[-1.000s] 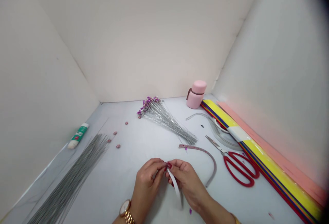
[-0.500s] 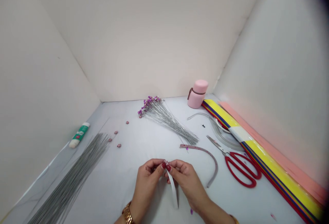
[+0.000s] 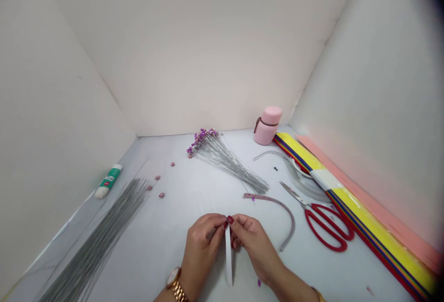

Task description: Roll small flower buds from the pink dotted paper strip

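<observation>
A narrow white paper strip [image 3: 228, 258] hangs down toward me from my fingertips. My left hand [image 3: 205, 237] pinches its far end between thumb and fingers. My right hand [image 3: 249, 237] closes on the same end from the other side, thumb bent over it. The fingertips meet there and hide how the end is folded or knotted. Just right of my hands lies a curved pinkish strip [image 3: 280, 207], with a purple scrap [image 3: 259, 283] by my right wrist.
Grey wires [image 3: 104, 237] lie left, near a glue stick [image 3: 108, 181] and several small pink folded pieces [image 3: 161, 195]. Behind are purple-tipped wire stems [image 3: 229, 161] and a pink bottle [image 3: 268, 126]. Red-handled scissors [image 3: 326, 228], a clear curved strip [image 3: 270, 154] and coloured paper strips [image 3: 360, 209] lie right.
The hanging part of the white strip has swung left and now points nearly straight toward me. My left wrist has turned, bringing the watch face into view. Both hands keep their pinch.
</observation>
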### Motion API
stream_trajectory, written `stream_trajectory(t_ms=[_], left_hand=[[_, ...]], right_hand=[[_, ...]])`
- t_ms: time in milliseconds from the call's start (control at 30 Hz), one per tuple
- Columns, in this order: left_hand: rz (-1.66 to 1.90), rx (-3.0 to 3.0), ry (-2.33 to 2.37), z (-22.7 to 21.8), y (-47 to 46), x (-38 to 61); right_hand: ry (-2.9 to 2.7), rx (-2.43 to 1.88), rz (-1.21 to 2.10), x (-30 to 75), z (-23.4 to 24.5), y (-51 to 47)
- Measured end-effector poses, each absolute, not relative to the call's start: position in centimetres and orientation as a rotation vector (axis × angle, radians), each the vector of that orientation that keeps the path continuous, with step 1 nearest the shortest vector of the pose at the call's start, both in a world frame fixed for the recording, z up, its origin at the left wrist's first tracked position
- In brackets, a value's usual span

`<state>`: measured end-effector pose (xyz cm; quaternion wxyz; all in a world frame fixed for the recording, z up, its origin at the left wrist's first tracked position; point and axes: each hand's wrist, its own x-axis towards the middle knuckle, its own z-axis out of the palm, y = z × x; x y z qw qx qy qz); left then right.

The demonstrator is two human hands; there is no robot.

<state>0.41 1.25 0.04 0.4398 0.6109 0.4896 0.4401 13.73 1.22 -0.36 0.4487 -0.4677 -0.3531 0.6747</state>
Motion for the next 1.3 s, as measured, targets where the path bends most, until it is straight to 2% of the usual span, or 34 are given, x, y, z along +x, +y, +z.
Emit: stream_trajectory(t_ms=[333, 733, 1033, 1300], left_hand=[[1.069, 1.566, 1.173, 0.2, 1.6, 0.2], [1.020, 1.128, 1.180, -1.1, 2.3, 0.4], [1.034, 1.016, 1.127, -0.7, 2.3, 0.8], [1.182, 1.018, 1.248, -0.5, 1.7, 0.8]], right_hand=[[-0.818, -1.129, 1.728, 14.2, 0.2, 1.5], [-0.949, -1.149, 1.650, 14.3, -0.1, 1.5], [-0.999, -1.122, 1.599, 14.5, 0.2, 1.4], [-0.975, -1.119, 1.754, 13.7, -0.5, 1.1]])
